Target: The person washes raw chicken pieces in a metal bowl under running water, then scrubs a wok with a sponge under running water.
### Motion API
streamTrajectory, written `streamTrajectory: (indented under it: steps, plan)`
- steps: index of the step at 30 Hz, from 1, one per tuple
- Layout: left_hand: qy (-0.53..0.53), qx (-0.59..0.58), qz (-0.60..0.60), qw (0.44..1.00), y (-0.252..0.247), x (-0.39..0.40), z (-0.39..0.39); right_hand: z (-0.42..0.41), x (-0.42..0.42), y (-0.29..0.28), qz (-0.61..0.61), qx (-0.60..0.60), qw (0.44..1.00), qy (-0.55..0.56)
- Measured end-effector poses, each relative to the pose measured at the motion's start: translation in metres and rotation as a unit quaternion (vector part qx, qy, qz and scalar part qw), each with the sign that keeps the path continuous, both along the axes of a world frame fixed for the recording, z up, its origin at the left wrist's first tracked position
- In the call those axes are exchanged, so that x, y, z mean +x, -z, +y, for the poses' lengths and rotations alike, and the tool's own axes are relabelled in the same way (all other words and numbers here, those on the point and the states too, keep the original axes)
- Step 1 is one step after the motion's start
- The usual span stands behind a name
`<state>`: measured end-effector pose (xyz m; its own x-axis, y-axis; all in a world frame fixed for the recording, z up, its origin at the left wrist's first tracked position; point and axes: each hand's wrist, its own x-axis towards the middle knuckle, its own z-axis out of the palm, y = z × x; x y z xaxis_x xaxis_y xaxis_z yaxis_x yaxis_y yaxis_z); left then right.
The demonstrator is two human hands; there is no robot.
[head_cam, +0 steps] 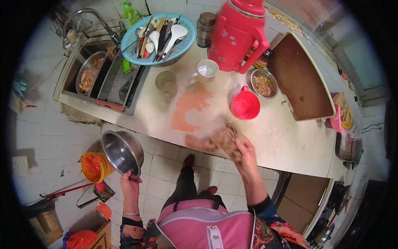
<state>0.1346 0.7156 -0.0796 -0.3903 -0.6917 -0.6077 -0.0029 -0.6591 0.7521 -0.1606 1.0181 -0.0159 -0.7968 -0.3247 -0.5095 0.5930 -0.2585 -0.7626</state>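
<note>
My left hand (pixel 131 182) grips the rim of a stainless steel bowl (pixel 119 152), tilted and held off the counter's front edge; no contents show in it. My right hand (pixel 247 152) holds a brown, crumpled cloth (pixel 228 140), blurred, at the front edge of the pale countertop (pixel 279 146). Behind the cloth, an orange-pink smear (pixel 186 113) marks the surface. A pink mug (pixel 245 105) stands to the right of the smear, while a white cup (pixel 207 69) and a translucent cup (pixel 167 82) stand farther back.
A blue colander (pixel 127 51) of utensils stands beside the double sink (pixel 116 107), which holds a metal bowl of food. A red thermos (pixel 227 40), a small bowl of food (pixel 264 83) and a brown tray (pixel 301 77) line the back. An orange bucket (pixel 108 166) stands below, left.
</note>
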Motion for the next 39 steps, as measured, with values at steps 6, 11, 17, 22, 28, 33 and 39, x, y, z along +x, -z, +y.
streamTrajectory:
  steps: [6,11,17,22,28,33,39]
  plan:
    - [-0.047,0.019,-0.044,0.998,0.009,0.015,-0.011,-0.118,-0.104,0.049,0.103,0.106,0.989,-0.009]
    - [-0.057,0.024,-0.018,0.998,0.025,0.037,-0.023,-0.142,-0.166,0.081,0.208,0.097,0.973,0.036]
    - [-0.073,0.023,-0.033,0.997,0.025,0.04,-0.028,-0.135,-0.158,0.095,0.583,0.52,0.607,-0.146]
    - [-0.069,0.032,-0.045,0.996,0.027,0.038,-0.028,-0.163,-0.113,0.117,0.626,0.509,0.545,-0.229]
    - [-0.052,0.036,-0.019,0.998,0.033,0.031,-0.028,-0.18,-0.084,0.084,0.527,0.435,0.629,-0.37]
    - [-0.02,0.028,-0.02,0.999,0.026,0.021,-0.027,-0.219,-0.098,0.098,0.607,0.554,0.47,-0.323]
    - [-0.016,0.005,-0.03,0.999,0.014,0.027,-0.026,-0.188,-0.006,0.097,0.603,0.534,0.429,-0.409]
